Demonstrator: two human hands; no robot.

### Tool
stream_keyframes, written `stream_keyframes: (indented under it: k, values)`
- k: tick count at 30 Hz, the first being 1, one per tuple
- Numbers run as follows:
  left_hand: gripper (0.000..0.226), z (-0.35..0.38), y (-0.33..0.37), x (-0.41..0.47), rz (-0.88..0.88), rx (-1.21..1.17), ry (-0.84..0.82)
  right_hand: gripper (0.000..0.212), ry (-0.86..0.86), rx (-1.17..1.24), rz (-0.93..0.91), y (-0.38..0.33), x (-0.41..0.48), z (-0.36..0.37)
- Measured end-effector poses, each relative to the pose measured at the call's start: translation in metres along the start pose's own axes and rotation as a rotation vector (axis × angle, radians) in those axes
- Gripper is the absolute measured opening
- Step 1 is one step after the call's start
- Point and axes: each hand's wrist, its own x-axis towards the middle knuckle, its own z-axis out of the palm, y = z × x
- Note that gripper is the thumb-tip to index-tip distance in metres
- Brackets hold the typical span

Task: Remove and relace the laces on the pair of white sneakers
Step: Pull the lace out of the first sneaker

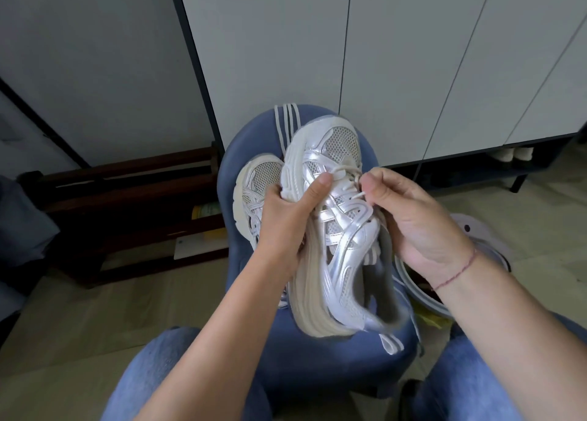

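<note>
A white and silver sneaker [341,230] is held tilted on its side above a blue stool [305,366], toe pointing away from me. My left hand [286,217] grips its sole and upper from the left, thumb lying across the eyelets. My right hand [409,217] pinches the white lace [357,196] near the middle eyelets. The second white sneaker [254,189] lies on the stool to the left, partly hidden behind my left hand. Loose white laces [284,125] lie in strips over the stool's far edge.
Grey cabinet doors [413,55] stand right behind the stool, with shoes on a low shelf [514,157] at the right. A dark wooden rack [127,198] sits at the left. A round grey bin [482,262] stands by my right wrist. My knees in jeans frame the stool.
</note>
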Motion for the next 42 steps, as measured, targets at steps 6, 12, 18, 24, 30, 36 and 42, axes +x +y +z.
stream_keyframes:
  k: [6,12,18,24,30,36,42]
  values:
    - [0.076,-0.003,0.002,-0.004,0.064,0.074,0.01,0.032,0.039,-1.217,-0.127,-0.018,0.004,-0.005]
    - [0.073,-0.006,0.001,-0.005,0.135,0.21,-0.045,0.019,-0.115,-1.567,-0.126,-0.035,0.009,0.002]
    - [0.049,-0.004,0.001,-0.006,0.108,0.208,-0.129,0.012,-0.134,-0.568,-0.091,-0.03,0.02,-0.009]
    - [0.065,-0.004,0.004,-0.006,0.011,0.127,-0.135,0.01,-0.077,-0.93,-0.083,-0.038,0.016,-0.018]
    - [0.086,-0.002,0.002,-0.005,0.028,0.237,-0.116,0.016,-0.315,-1.312,-0.232,-0.041,0.005,-0.013]
    - [0.083,-0.001,0.004,-0.008,0.0,0.235,-0.102,0.01,-0.198,-1.374,-0.231,-0.041,0.003,-0.017]
    - [0.098,-0.002,-0.001,-0.007,-0.019,0.26,-0.111,0.012,-0.212,-1.46,-0.158,-0.038,0.001,-0.026]
